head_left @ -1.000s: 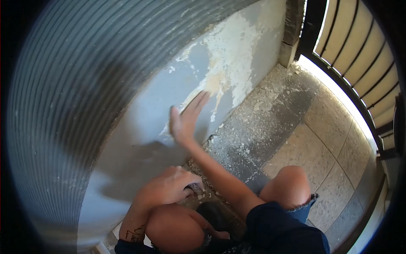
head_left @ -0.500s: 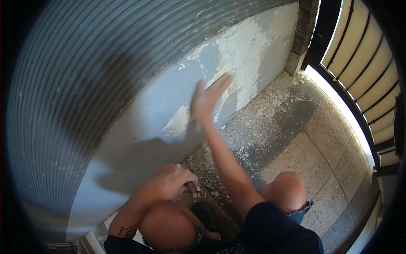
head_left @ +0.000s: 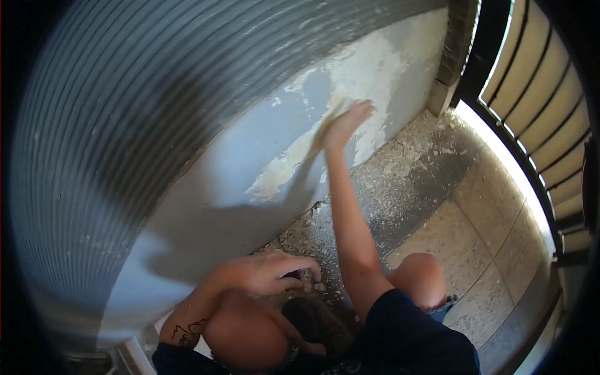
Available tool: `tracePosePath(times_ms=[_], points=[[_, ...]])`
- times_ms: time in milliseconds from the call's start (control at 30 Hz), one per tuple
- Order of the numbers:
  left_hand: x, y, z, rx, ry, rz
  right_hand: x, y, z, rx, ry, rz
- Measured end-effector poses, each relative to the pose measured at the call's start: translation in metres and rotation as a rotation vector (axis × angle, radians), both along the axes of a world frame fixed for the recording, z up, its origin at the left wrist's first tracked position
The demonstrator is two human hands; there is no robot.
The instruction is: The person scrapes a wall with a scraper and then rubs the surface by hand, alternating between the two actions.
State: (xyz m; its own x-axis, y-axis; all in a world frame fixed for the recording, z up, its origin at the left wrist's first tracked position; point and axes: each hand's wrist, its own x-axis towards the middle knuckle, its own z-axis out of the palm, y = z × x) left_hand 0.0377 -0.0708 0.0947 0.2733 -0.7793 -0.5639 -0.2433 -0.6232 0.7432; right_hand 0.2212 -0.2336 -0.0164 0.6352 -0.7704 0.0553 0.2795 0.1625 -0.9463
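My right hand [head_left: 345, 127] reaches forward to the lower wall [head_left: 215, 234], its fingers stretched out over a patch of peeling paint [head_left: 365, 69]. Motion blurs it slightly, and nothing shows in it. Around it, pale bare areas stand out against the grey-blue paint. My left hand [head_left: 269, 272] hangs just beyond my left knee [head_left: 247, 331], thumb and fingers curved but apart. A dark gap shows between them, above paint flakes [head_left: 315, 286] on the floor. Part of its palm is hidden.
Corrugated grey cladding [head_left: 144, 106] rises above the painted wall. Loose paint chips [head_left: 400, 165] lie along the wall's foot. Beige floor tiles [head_left: 484, 200] spread to the right, up to a dark barred gate [head_left: 531, 137]. My right knee [head_left: 417, 278] is bent beside my right arm.
My right hand has moved right along the wall, farther over the bare patch. My left hand has shifted slightly right, and its thumb and fingers have spread wider. The view has tilted a little.
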Motion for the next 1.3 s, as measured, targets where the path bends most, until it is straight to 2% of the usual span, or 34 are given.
tracePosePath(times_ms=[33,67,133,200,267,300,400,467,567,667,733,767,867,967,1100,1200,1267,1300], points=[[0.0,-0.006,0.003,-0.088,0.145,0.026,0.003,-0.017,0.005,0.281,-0.102,0.015],[-0.002,-0.009,0.001,-0.111,0.141,0.03,0.0,-0.009,0.006,0.259,-0.106,0.022],[0.003,-0.016,0.0,-0.161,0.191,0.023,-0.02,0.038,0.013,-0.172,0.06,-0.01],[0.014,-0.017,-0.009,-0.21,0.239,0.021,-0.05,0.097,-0.002,-0.29,0.007,-0.002],[0.02,-0.016,-0.01,-0.228,0.301,0.01,-0.047,0.095,-0.007,-0.331,-0.041,-0.048],[0.022,-0.014,-0.009,-0.224,0.286,0.074,-0.046,0.096,-0.009,-0.378,-0.088,-0.079],[0.021,-0.005,0.003,-0.17,0.271,0.168,-0.017,0.038,0.008,-0.289,-0.005,-0.03],[0.02,-0.001,0.01,-0.158,0.184,0.108,-0.003,0.016,0.007,-0.114,-0.049,-0.043],[0.026,0.005,-0.007,-0.285,0.023,0.079,-0.039,0.081,0.002,-0.337,0.042,-0.07],[0.034,0.004,-0.021,-0.312,0.055,0.064,-0.057,0.119,-0.012,-0.364,-0.014,-0.046],[0.032,0.01,-0.018,-0.25,0.164,0.033,-0.05,0.101,-0.008,-0.35,0.019,-0.04],[0.032,0.013,-0.017,-0.218,0.261,0.004,-0.037,0.084,-0.004,-0.268,0.051,-0.055],[0.029,0.026,-0.016,-0.094,0.277,-0.024,0.004,0.004,0.013,0.003,0.093,-0.085],[0.024,0.029,-0.014,-0.166,0.261,-0.043,0.009,-0.001,0.002,-0.035,0.041,-0.099],[0.027,0.022,-0.018,-0.139,0.275,-0.1,-0.04,0.094,0.0,-0.26,0.082,-0.086],[0.022,0.021,-0.015,-0.083,0.324,-0.057,-0.03,0.074,-0.004,-0.268,0.05,-0.097],[0.018,0.023,-0.01,-0.196,0.245,-0.075,-0.005,0.032,0.008,-0.203,0.112,-0.102],[0.014,0.024,-0.007,-0.198,0.256,-0.068,0.004,0.014,0.007,-0.068,0.113,-0.105]])
